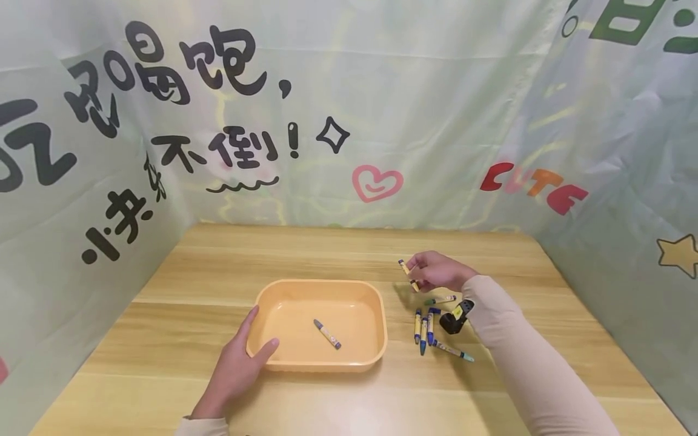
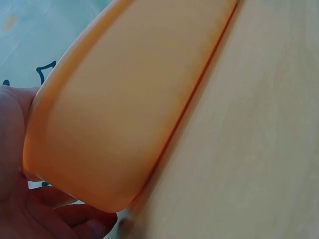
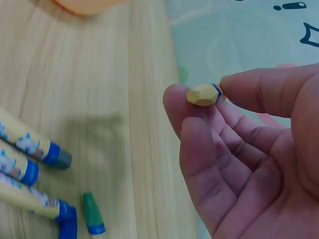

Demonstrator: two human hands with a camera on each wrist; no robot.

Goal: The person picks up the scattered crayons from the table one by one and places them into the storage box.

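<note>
One wooden table (image 1: 180,375) stands between printed fabric walls (image 1: 436,109).

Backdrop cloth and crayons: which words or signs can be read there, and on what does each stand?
"CUTE": coloured letters on the backdrop cloth, right side.
"不倒!": black brush characters on the cloth, centre-left.
"快乐": black characters on the left panel, tilted.
Top row of black characters: distorted, not surely readable.
Crayon wrappers: print too small to read.
</note>
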